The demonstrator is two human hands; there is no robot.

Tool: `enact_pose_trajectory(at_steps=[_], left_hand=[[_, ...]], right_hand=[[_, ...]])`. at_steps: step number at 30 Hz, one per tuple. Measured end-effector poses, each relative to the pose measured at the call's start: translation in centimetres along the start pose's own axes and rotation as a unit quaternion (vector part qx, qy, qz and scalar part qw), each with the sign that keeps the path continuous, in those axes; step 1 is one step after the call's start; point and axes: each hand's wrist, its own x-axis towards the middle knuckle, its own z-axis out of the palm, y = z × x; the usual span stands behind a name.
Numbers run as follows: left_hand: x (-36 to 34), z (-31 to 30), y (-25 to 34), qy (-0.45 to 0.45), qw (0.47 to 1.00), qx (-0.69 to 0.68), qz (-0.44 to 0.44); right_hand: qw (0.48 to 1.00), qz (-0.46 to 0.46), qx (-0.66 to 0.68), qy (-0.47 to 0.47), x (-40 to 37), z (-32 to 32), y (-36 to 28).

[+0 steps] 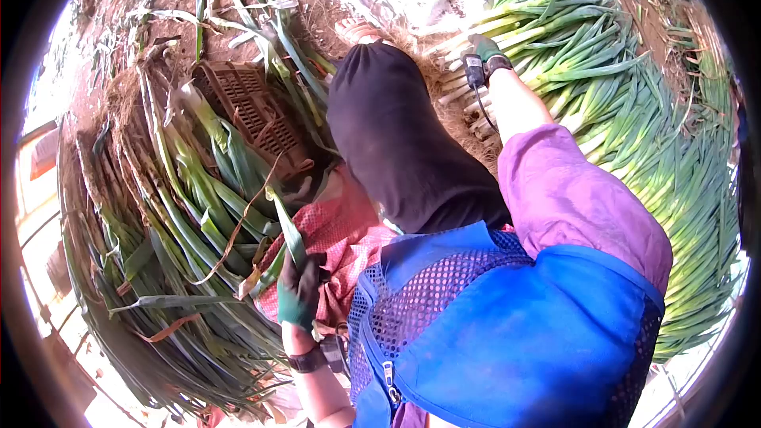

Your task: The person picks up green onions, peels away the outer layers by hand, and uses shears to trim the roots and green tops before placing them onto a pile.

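Green knit gloves cover both hands. The left hand (300, 295), at seven o'clock, is clenched around a long green onion leaf (287, 231), which rises out of the fist over the red checked cloth (342, 238) on the lap. Gripping it low probably keeps the limp blade from flopping. The right hand (483, 54), at one o'clock, rests on the white ends of the stacked green onions (626, 103); I cannot tell whether it grasps a stalk. The stack lies with its roots turned toward the person, apparently for easy reach. Loose leaves (170, 214) heap at nine o'clock beside a brown plastic crate (254, 111).
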Motion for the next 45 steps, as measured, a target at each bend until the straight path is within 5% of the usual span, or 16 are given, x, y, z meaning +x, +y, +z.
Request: enact_pose_trajectory(at_steps=[2,3,6,7,8,10,15,18,25,28,29,33,35,37,40,45], left_hand=[[1.3,0.4,0.8,0.054,0.947,0.307,0.08],[2.4,1.4,1.1,0.106,0.883,0.443,0.113],[7.6,4.0,-0.5,-0.015,0.889,0.442,0.121],[9.4,5.1,-1.9,-0.06,0.916,0.392,0.067],[11.4,5.7,-4.3,-0.153,0.83,0.491,0.217],[16.8,7.0,-9.9,-0.3,0.537,0.623,0.483],[17.8,11.4,-14.6,-0.349,0.762,0.454,0.303],[17.5,12.0,-14.2,-0.345,0.932,0.066,0.091],[15.7,10.3,-7.1,-0.313,0.875,-0.359,-0.092],[11.0,7.6,-4.7,-0.295,0.906,-0.278,0.124],[8.2,7.2,-2.2,-0.219,0.911,-0.345,0.056],[3.9,3.9,-0.2,-0.031,0.907,-0.04,0.418],[1.0,2.9,0.8,-0.084,0.939,-0.189,0.273],[-0.8,2.4,0.3,-0.099,0.934,-0.129,0.319],[-2.1,2.4,-1.6,-0.063,0.922,-0.143,0.353],[-2.5,1.1,-6.6,-0.082,0.942,-0.152,0.288]], right_hand=[[0.999,0.037,0.004,0.007,-0.7,2.1,-0.8],[0.921,-0.13,-0.362,-0.067,-2.2,2.6,-1.3],[0.336,-0.374,-0.857,-0.11,-9.6,2.7,-1.6],[0.347,-0.381,-0.855,-0.068,-13.2,2.9,-0.8],[0.355,-0.384,-0.849,-0.073,-14.7,2.6,0.1],[0.396,-0.381,-0.824,-0.138,-16.7,1.2,1.7],[0.581,-0.219,-0.778,-0.092,-21.7,-3.1,6.5],[0.634,-0.299,-0.705,-0.106,-21.5,-6.6,9.8],[0.611,-0.392,-0.686,-0.049,-29.0,-2.9,6.0],[0.8,-0.519,-0.289,-0.083,-32.3,2.2,4.4],[0.846,-0.452,-0.235,-0.157,-37.7,4.5,1.7],[0.675,-0.585,-0.394,-0.214,-49.3,12.3,-1.4],[0.65,-0.641,-0.286,-0.292,-51.3,16.4,0.6],[0.631,-0.676,-0.309,-0.222,-49.3,21.7,4.8],[0.749,-0.426,-0.348,-0.368,-49.7,26.2,8.2],[0.727,-0.37,-0.389,-0.429,-51.4,25.1,11.5]])
